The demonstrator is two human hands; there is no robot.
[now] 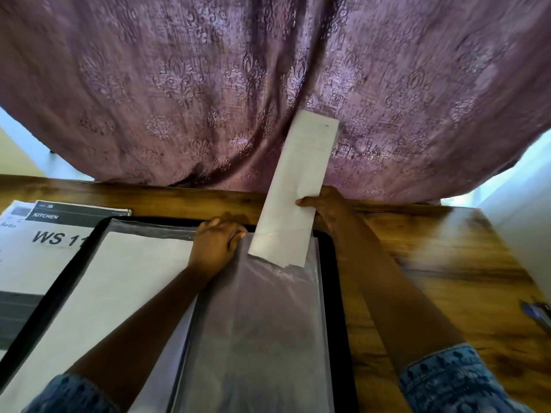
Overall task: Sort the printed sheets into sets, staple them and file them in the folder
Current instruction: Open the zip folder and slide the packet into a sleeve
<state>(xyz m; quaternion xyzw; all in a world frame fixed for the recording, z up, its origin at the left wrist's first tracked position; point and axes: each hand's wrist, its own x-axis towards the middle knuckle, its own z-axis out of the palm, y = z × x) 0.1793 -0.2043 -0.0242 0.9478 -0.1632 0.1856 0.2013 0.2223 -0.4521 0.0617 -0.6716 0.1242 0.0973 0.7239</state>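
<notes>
**Q:** Right hand?
**A:** My right hand (325, 208) grips the set of sheets (298, 186) at its right edge, with the thumb across the front and the fingers behind.

**Q:** Where's the set?
**A:** It stands tilted over the far end of the black folder (328, 254). The top end is up against the purple curtain (268, 84) and the lower end is at the mouth of the clear plastic sleeve (268, 308). I can't tell if it's inside the sleeve or lying on it.

**Q:** Left hand?
**A:** My left hand (216, 242) is curled, pinching the top edge of that sleeve just left of the set.

**Q:** Folder?
**A:** It lies open and flat on the wooden table (447, 263). A white sheet (119, 278) is in the left-hand page.

**Q:** Anything else?
**A:** Printed sheets (44, 234) reading "KITCHEN" and "WS 11" lie far left, partly under the folder. There's a bluish object (536, 312) at the right edge, too cropped to name.
</notes>
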